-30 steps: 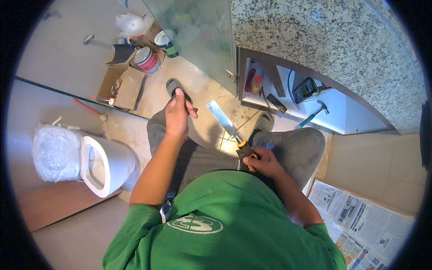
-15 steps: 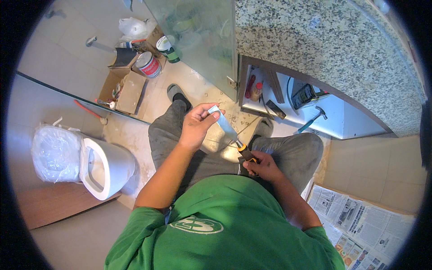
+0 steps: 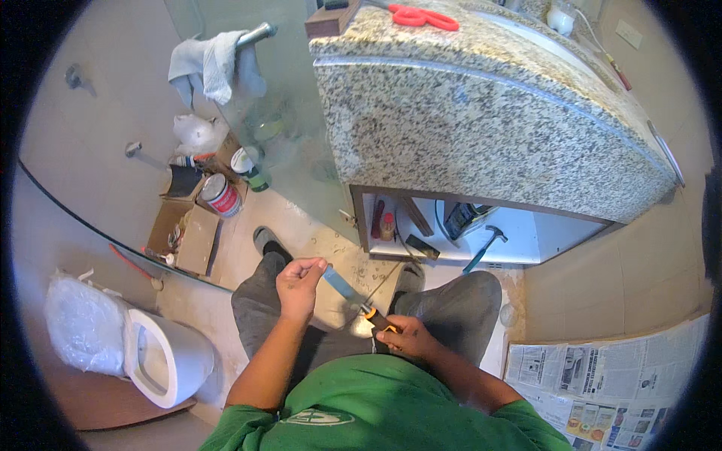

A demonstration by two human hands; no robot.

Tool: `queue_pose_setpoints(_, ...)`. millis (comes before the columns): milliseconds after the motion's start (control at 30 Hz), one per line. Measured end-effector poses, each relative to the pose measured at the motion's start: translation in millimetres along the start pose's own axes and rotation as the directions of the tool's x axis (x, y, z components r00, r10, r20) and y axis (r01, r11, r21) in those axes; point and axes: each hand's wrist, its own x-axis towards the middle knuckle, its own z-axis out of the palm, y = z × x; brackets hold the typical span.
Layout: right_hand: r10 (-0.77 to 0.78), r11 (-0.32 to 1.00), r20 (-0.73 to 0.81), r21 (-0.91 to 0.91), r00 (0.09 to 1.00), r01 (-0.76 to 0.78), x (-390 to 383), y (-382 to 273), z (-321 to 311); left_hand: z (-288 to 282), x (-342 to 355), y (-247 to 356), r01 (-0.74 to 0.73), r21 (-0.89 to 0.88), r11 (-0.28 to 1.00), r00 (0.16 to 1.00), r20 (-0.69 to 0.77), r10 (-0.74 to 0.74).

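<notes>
My right hand (image 3: 407,337) is wrapped round the black-and-yellow handle of a chisel (image 3: 344,286). Its broad, flat, bluish blade points up and to the left, over my lap. At the blade's far end, the thumb and fingers of my left hand (image 3: 299,286) are pinched together at the tip. The palm side of the left hand is hidden. Both forearms reach in from the lower edge, and the tool is held between my spread knees.
Ahead, an open cabinet under a granite counter (image 3: 481,128) holds a hammer (image 3: 487,248) and a small bottle (image 3: 387,227). Red-handled scissors (image 3: 425,18) lie on top. A toilet (image 3: 169,361) stands left, near a cardboard box (image 3: 197,239) and paint can (image 3: 221,195). Newspaper (image 3: 602,376) covers the right.
My view has tilted up, bringing the countertop, the scissors and a hanging towel into sight. My left fingers have shifted from overlapping the blade to its very tip; the right grip stays the same.
</notes>
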Motion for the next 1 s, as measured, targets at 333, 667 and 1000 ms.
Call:
queue_pose_setpoints(333,-0.062,0.998,-0.067,-0.019,0.996,0.06,2,13,0,11,-3,11,0.003,0.007,1.0,1.0,-0.009,-0.003)
queue_pose_setpoints(667,-0.076,0.945,-0.203,0.297,0.976,0.136,5,12,-1,9,33,85,-0.201,0.248,0.948,0.976,-0.038,0.216)
queue_pose_setpoints(1000,-0.163,0.984,-0.195,0.036,0.967,0.174,10,25,-1,149,140,365,-0.822,0.563,0.085,0.517,0.674,0.528)
